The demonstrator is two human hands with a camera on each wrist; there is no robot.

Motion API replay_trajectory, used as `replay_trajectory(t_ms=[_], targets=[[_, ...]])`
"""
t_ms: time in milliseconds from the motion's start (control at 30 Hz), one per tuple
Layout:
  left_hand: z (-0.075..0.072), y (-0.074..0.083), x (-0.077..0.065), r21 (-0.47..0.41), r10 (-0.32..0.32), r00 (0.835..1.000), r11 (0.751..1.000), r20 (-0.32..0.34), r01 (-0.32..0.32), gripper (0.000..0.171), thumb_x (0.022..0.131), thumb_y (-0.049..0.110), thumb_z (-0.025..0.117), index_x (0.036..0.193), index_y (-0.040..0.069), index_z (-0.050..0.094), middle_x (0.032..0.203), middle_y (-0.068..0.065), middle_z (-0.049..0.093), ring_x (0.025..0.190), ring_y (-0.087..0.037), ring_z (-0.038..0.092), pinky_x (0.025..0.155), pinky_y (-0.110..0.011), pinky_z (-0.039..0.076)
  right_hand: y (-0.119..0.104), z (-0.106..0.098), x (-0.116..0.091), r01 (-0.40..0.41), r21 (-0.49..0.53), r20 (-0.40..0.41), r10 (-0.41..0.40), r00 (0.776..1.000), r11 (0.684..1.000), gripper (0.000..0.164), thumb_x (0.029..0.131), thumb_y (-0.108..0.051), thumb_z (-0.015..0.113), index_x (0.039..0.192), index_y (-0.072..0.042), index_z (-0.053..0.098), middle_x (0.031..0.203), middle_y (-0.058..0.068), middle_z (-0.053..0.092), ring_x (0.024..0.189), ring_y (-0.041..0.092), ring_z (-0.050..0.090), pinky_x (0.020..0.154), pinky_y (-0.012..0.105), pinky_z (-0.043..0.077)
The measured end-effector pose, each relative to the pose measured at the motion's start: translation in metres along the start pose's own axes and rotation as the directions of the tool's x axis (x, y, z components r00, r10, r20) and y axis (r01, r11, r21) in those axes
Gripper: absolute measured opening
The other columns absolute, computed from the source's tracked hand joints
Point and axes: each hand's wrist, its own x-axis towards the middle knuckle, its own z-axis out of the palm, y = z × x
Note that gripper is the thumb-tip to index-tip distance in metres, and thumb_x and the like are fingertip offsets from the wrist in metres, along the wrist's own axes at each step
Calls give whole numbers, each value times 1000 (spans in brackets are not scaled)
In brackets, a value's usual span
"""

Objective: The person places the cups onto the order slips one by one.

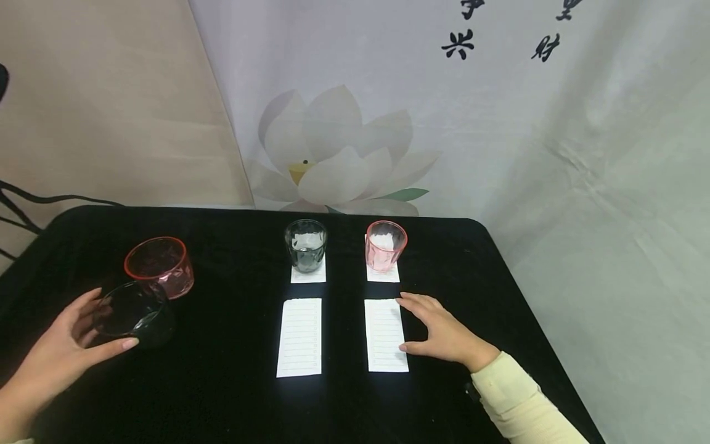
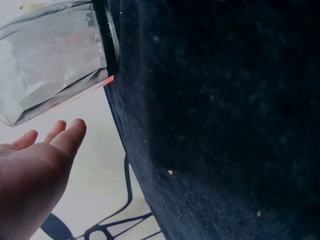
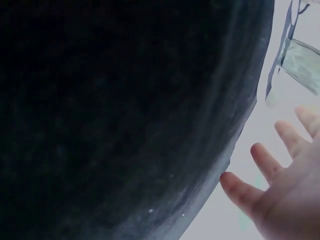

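At the left of the head view, my left hand (image 1: 58,357) is spread around the side of a dark grey glass (image 1: 158,325). Thumb and fingers stand apart there, and the left wrist view has a gap between the fingers (image 2: 70,137) and the clear-looking glass wall (image 2: 55,60). Just behind the grey glass is a red-rimmed pink glass (image 1: 180,277), partly hidden by it. My right hand (image 1: 446,336) hovers over the right edge of the near right paper slip (image 1: 384,339), its fingers extended and holding nothing. Several spread fingers (image 3: 265,162) show in the right wrist view.
Another grey glass (image 1: 306,246) stands on the far left slip (image 1: 308,275), and a second pink glass (image 1: 386,246) on the far right slip (image 1: 383,275). A near left slip (image 1: 299,339) lies on the black tablecloth (image 1: 233,370). Dark cables (image 1: 61,198) run behind the left corner.
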Motion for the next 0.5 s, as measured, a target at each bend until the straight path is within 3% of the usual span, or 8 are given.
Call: replay_trajectory(t_ms=[200, 500], targets=[[-3, 27, -7, -30, -17, 999, 999, 50, 18, 106, 87, 22, 72, 149, -6, -9, 142, -49, 9, 126, -68, 17, 100, -77, 16, 3, 1, -1, -21, -25, 46, 22, 999, 999, 81, 77, -42, 78, 145, -16, 43, 153, 5, 36, 136, 30, 33, 104, 56, 40], [-1, 29, -3, -13, -24, 996, 1000, 91, 25, 106, 88, 26, 71, 149, -6, -9, 141, -49, 11, 123, -68, 20, 98, -78, 20, 5, 4, -1, 8, -72, 79, -2, 997, 997, 79, 77, -44, 77, 143, -13, 46, 152, 6, 37, 135, 31, 35, 104, 59, 37]])
